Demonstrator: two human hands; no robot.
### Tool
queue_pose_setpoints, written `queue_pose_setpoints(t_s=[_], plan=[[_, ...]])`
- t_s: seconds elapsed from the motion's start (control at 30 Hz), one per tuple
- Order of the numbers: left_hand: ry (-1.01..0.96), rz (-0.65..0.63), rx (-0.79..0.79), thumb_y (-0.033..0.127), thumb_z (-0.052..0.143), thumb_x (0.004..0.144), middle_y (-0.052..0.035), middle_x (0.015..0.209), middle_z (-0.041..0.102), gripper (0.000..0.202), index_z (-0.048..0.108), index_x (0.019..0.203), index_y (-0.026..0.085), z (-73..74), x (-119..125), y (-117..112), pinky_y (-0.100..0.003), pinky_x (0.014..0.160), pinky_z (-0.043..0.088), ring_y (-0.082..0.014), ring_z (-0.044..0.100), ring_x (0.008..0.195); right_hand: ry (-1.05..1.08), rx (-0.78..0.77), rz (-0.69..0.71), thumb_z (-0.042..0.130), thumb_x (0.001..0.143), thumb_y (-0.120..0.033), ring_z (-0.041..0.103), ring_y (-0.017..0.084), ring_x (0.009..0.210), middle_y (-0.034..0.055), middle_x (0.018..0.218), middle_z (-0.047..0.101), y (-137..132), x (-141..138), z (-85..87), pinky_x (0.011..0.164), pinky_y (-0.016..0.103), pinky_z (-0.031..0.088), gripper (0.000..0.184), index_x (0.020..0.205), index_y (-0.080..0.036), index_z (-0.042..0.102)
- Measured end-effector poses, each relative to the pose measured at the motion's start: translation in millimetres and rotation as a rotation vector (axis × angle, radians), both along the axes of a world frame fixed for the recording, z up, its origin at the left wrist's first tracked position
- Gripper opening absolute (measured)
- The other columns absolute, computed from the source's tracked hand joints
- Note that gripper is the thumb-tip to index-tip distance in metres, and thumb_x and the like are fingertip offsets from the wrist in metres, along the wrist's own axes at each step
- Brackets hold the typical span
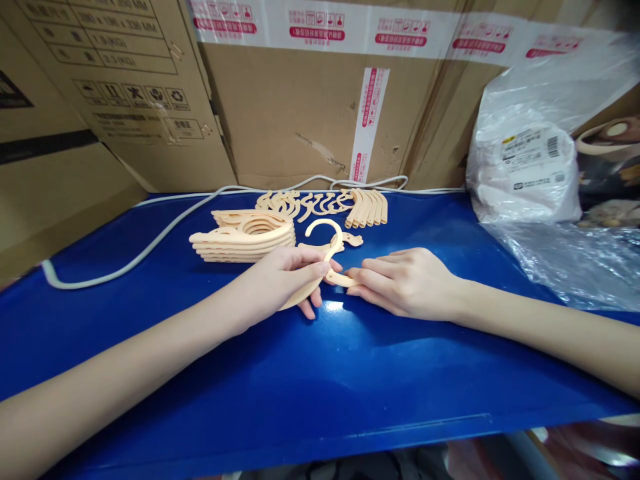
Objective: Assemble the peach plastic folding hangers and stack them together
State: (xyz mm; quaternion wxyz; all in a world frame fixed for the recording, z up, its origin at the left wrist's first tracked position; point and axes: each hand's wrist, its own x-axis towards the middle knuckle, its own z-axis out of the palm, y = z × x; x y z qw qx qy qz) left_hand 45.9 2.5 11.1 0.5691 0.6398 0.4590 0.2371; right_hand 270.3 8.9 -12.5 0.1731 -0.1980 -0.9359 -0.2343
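Observation:
A cream plastic hanger (336, 241) with a curved hook is between my hands, above the blue tabletop. My left hand (295, 270) pinches it just below the hook, thumb on top. A curved arm piece of the same plastic (341, 280) meets the hanger there; my right hand (407, 283) has its fingers closed on that piece's outer end. Whether the two parts are joined cannot be made out. Behind my left hand sits a stack of cream hanger parts (243, 237). Another flat cream piece (353, 239) lies just beyond the hook.
Loose hooks (320, 203) and a row of curved arm pieces (369, 208) lie at the back of the blue table (280, 393). A white cable (165, 243) runs along the left and rear. Cardboard boxes (310, 113) stand behind. Clear plastic wrapping (530, 153) is at right.

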Motion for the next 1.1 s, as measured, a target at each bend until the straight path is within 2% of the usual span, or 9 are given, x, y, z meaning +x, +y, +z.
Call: queue_pose_setpoints(t_s=[0.3,0.47,0.7,1.1], plan=[[-0.017,0.017,0.000,0.033,0.057,0.088,0.0006,0.058,0.060,0.030,0.068,0.106,0.012,-2.1,-0.1,0.7,-0.021,0.052,0.051,-0.0116,0.059,0.052,-0.031,-0.194,-0.075,0.029,0.104,-0.038,0.059,0.011,0.055,0.0017,0.079,0.072,1.1,0.8,-0.2,0.051,0.029,0.028,0.046,0.095,-0.016,0.068],[-0.008,0.012,-0.006,0.028,0.053,0.088,-0.0034,0.073,0.067,0.032,0.065,0.111,0.009,-2.3,2.9,1.0,-0.020,0.046,0.049,-0.0094,0.056,0.048,-0.017,-0.271,-0.087,0.032,0.103,-0.038,0.057,0.010,0.054,0.0014,0.080,0.072,-0.5,-0.1,1.6,0.052,0.029,0.028,0.044,0.094,-0.017,0.069],[0.004,-0.012,0.024,0.032,0.051,0.089,-0.0037,0.068,0.066,0.038,0.063,0.115,0.008,-6.1,2.4,1.3,-0.017,0.039,0.042,-0.0089,0.053,0.045,-0.003,-0.309,-0.091,0.032,0.103,-0.039,0.056,0.011,0.052,0.0013,0.076,0.071,-1.4,-0.3,2.6,0.052,0.029,0.026,0.044,0.091,-0.016,0.068],[0.042,-0.031,0.062,0.028,0.045,0.091,-0.0024,0.065,0.066,0.036,0.063,0.114,0.007,-5.9,2.7,0.8,-0.015,0.038,0.040,-0.0077,0.050,0.043,0.010,-0.336,-0.082,0.033,0.103,-0.039,0.056,0.011,0.053,0.0013,0.073,0.070,-0.3,0.9,4.1,0.051,0.029,0.025,0.043,0.088,-0.016,0.068]])
